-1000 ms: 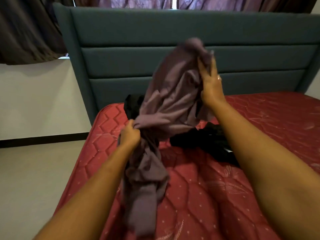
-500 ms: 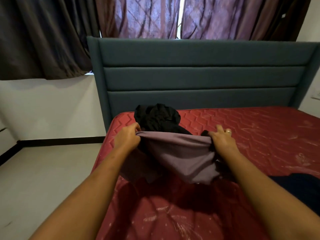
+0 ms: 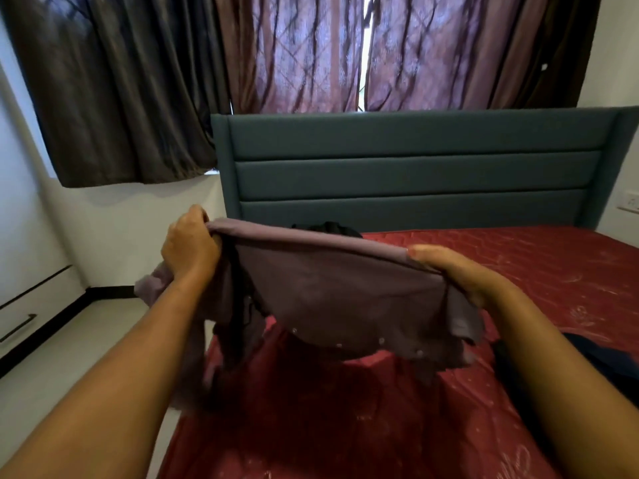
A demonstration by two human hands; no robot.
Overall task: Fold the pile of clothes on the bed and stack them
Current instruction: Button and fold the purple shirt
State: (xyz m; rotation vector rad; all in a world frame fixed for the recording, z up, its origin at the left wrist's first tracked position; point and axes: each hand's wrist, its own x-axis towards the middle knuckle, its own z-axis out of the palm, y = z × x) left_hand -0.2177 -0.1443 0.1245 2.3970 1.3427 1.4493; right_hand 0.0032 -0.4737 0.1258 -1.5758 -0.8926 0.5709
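Over mattress (image 3: 518, 271): left hand (image 3: 190, 247), right hand (image 3: 460, 274) pinch mauve garment (image 3: 345, 299) top edge taut, fingers (image 3: 197, 217) curled.

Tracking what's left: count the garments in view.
3: mauve garment stretched between left hand and right hand; black garment behind it and dark garment at right, both on the mattress. Others may be hidden.

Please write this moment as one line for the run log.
mauve garment: stretched in air above red mattress | left hand: grips one end | right hand: holds other end | black clothes: by headboard
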